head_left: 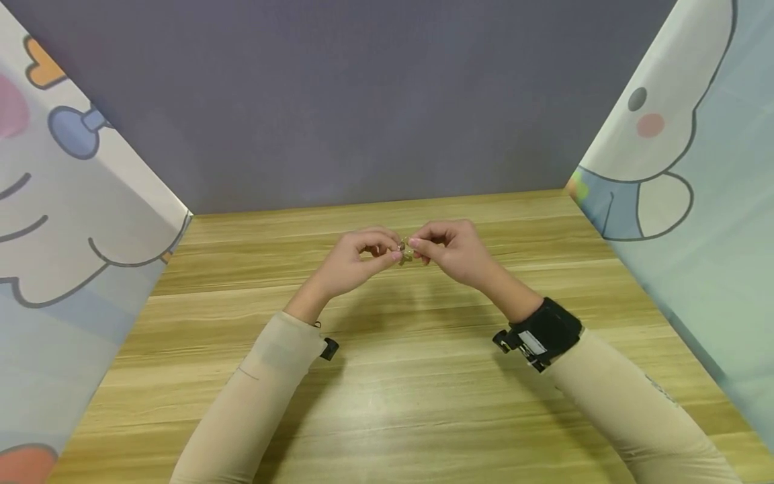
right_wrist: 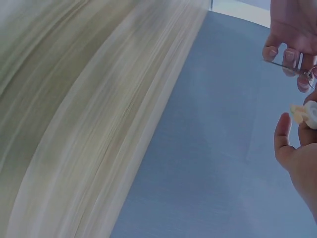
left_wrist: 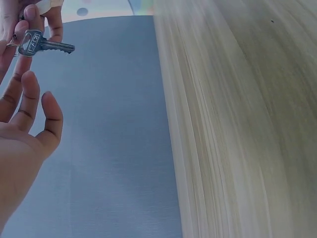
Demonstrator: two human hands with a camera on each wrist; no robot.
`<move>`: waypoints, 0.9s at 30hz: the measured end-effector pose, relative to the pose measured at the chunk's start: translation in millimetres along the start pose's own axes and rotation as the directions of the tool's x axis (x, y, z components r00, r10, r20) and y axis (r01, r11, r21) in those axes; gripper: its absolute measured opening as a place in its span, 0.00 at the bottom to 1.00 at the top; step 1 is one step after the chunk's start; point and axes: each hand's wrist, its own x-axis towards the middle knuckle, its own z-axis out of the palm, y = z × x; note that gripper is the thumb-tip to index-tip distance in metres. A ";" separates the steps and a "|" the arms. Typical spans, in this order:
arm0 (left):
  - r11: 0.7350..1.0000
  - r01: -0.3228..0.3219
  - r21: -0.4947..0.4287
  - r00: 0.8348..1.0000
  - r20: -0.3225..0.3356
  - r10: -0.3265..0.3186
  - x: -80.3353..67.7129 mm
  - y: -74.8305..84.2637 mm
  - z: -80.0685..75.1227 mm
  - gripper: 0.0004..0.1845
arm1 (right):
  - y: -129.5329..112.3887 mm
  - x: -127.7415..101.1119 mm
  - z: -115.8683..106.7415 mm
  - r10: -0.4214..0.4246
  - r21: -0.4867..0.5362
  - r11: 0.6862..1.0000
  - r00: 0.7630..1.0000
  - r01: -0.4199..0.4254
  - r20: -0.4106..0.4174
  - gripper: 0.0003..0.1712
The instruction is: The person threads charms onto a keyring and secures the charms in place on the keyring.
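Note:
Both hands meet above the far half of the wooden table. My left hand (head_left: 353, 262) pinches a thin metal key ring (right_wrist: 311, 75) between thumb and fingertips. From that ring a silver key (left_wrist: 49, 45) sticks out, its toothed blade pointing away from the fingers in the left wrist view. A small white and pale-yellow charm (right_wrist: 300, 114) is held in the curled fingers of my right hand (head_left: 456, 252), close beside the ring. Fingers cover part of both the ring and the charm.
The wooden tabletop (head_left: 387, 383) spreads out under both forearms. A dark grey panel (head_left: 387, 107) rises along its far edge. Cartoon-printed sheets line the left side (head_left: 91, 202) and the right side (head_left: 695, 269).

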 end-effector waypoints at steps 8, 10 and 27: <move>1.000 -0.022 -0.022 1.000 0.004 0.022 -2.1 -1.5 -1.1 0.03 | -0.6 0.1 2.2 -0.010 -0.047 0.999 1.000 0.010 -0.001 0.08; 0.999 -0.024 -0.028 1.000 0.007 0.024 -2.5 -1.7 -1.3 0.02 | -0.4 0.5 3.0 -0.014 -0.053 0.999 1.000 0.013 -0.002 0.09; 1.000 0.015 -0.016 1.000 0.010 -0.015 -2.7 -0.9 -2.3 0.06 | 1.6 0.5 4.2 -0.061 -0.143 0.988 0.997 0.055 -0.037 0.08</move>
